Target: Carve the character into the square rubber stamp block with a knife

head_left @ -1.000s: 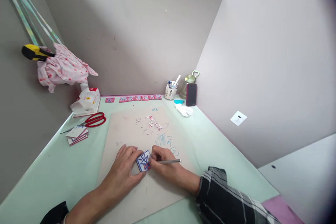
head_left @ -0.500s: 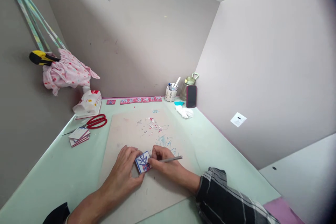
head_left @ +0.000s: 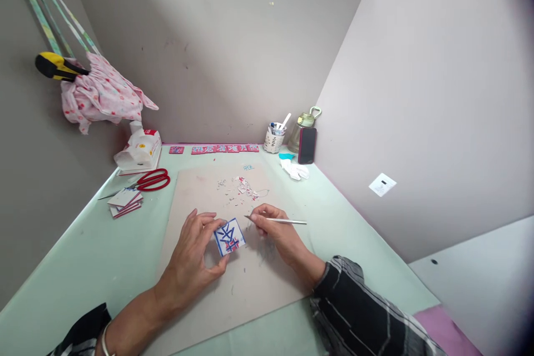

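My left hand (head_left: 196, 250) grips a small square tile (head_left: 229, 237) by its edges, thumb below and fingers above. Blue strokes and a blue border mark the tile's white face, and pinkish-red patches show around the lower strokes. To its right, my right hand (head_left: 275, 228) pinches a slim silver craft knife (head_left: 294, 222) whose dark tip points left, apart from the tile. Under both hands lies a beige board (head_left: 196, 300). Small white and red shavings (head_left: 246, 188) are scattered on the board beyond the hands.
Red-handled scissors (head_left: 153, 180) and a stack of white cards (head_left: 125, 200) lie at the left. Along the back edge runs a row of pink character tiles (head_left: 225, 149). A pen cup (head_left: 274, 138), a bottle (head_left: 295, 136), a phone (head_left: 307, 146) and a crumpled tissue (head_left: 295, 169) stand or lie back right.
My right hand has drawn back to the right with the craft knife, away from the tile. My left hand has raised the tile slightly and turned its face more into view.
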Demonstrator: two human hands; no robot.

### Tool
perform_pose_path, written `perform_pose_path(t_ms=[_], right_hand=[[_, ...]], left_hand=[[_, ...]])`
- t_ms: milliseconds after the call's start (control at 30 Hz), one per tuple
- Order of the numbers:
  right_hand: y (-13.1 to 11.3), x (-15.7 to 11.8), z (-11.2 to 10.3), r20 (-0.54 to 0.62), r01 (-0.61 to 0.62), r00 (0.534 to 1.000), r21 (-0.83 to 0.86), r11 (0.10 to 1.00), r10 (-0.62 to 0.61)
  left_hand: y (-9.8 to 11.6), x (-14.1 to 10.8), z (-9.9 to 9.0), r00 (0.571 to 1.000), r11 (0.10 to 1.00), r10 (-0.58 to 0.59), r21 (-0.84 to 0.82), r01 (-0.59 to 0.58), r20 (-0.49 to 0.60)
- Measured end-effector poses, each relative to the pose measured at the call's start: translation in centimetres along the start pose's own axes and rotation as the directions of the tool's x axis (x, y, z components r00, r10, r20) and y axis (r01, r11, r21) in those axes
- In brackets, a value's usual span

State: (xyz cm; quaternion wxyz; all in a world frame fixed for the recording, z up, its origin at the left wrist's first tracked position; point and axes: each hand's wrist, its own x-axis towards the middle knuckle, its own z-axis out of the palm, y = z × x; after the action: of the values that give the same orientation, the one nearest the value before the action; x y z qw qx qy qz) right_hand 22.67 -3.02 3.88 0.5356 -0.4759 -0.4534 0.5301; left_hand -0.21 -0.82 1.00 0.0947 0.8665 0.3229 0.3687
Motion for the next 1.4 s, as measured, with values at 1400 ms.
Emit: perform_pose_path(t_ms=[1400], right_hand=[[0.2, -1.3, 1.7, 0.296, -0.049, 0.955, 0.057, 0.997, 0.03]], left_hand=[[1.3, 0.8, -0.7, 0.918, 0.782, -0.333, -0.481, 0.397, 0.216]])
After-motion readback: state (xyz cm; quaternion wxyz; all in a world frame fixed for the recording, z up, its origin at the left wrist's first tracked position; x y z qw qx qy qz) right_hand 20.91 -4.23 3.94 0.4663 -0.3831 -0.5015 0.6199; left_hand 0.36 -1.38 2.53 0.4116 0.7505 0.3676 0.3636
